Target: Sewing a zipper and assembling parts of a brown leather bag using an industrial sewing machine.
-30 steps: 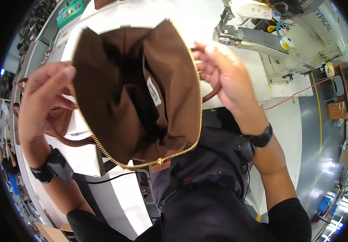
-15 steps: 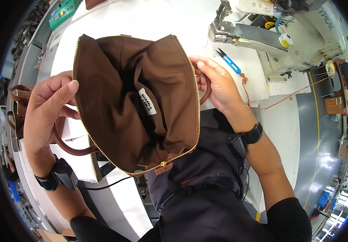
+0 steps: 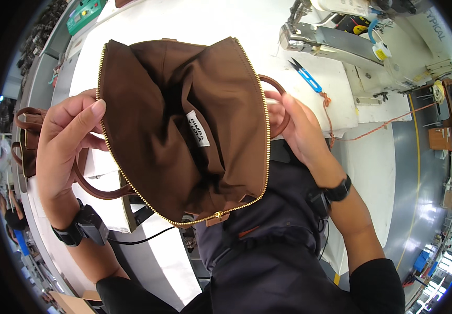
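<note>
Stretching behind everything, the white worktop (image 3: 260, 23) bears an industrial sewing machine (image 3: 341, 47), upper right. In front, a brown zip-top handbag (image 3: 137, 104) is held up; spreading its mouth looks like the step in hand, and a clearer view calls for parting the lining folds (image 3: 236, 99), which hide its bottom. The left hand (image 3: 68, 133) pinches the zippered edge (image 3: 101, 86); the right hand (image 3: 303, 131) curls round the right handle (image 3: 272, 80), fingertips partly hidden. Blue thread snips (image 3: 308, 77) lie near the machine. Inside sits a white label (image 3: 198, 129).
</note>
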A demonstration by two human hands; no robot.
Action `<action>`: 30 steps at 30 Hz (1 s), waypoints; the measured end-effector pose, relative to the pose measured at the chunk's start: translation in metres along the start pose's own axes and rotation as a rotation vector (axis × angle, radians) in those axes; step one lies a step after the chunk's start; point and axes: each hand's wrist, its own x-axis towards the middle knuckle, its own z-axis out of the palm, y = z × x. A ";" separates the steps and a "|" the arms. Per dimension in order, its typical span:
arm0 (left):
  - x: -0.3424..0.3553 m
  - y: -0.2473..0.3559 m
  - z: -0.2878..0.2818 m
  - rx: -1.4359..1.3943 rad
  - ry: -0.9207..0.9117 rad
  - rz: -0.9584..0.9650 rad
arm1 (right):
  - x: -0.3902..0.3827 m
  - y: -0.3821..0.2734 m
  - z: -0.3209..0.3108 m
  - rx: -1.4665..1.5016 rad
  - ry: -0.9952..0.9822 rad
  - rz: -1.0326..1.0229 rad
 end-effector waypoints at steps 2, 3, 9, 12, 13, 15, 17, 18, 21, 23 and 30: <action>0.001 -0.002 -0.002 -0.012 0.009 -0.009 | -0.022 0.001 -0.007 -0.052 -0.044 0.007; 0.001 -0.003 -0.003 -0.001 0.010 -0.012 | -0.033 0.001 -0.008 -0.152 -0.172 0.045; -0.004 -0.012 -0.010 -0.047 -0.002 0.001 | -0.056 -0.006 0.029 -0.315 -0.275 0.065; -0.006 -0.013 -0.011 -0.040 -0.019 -0.014 | -0.061 -0.015 0.032 -0.528 -0.242 0.234; -0.008 -0.013 -0.012 -0.038 -0.027 -0.029 | -0.064 -0.017 0.031 -0.511 -0.260 0.230; -0.009 -0.014 -0.010 -0.051 -0.046 -0.005 | -0.076 -0.015 0.033 -0.541 -0.337 0.318; -0.011 -0.017 -0.013 -0.060 -0.036 -0.021 | -0.085 -0.011 0.043 -0.506 -0.377 0.254; -0.012 -0.020 -0.014 -0.055 -0.024 -0.027 | -0.086 -0.015 0.050 -0.533 -0.365 0.226; -0.015 -0.028 -0.017 -0.082 -0.010 -0.030 | -0.087 -0.008 0.054 -0.571 -0.361 0.180; -0.014 -0.030 -0.018 -0.108 -0.024 -0.031 | -0.086 -0.003 0.058 -0.498 -0.330 0.161; -0.017 -0.038 -0.023 -0.171 -0.017 -0.028 | -0.084 -0.009 0.051 -0.534 -0.381 0.184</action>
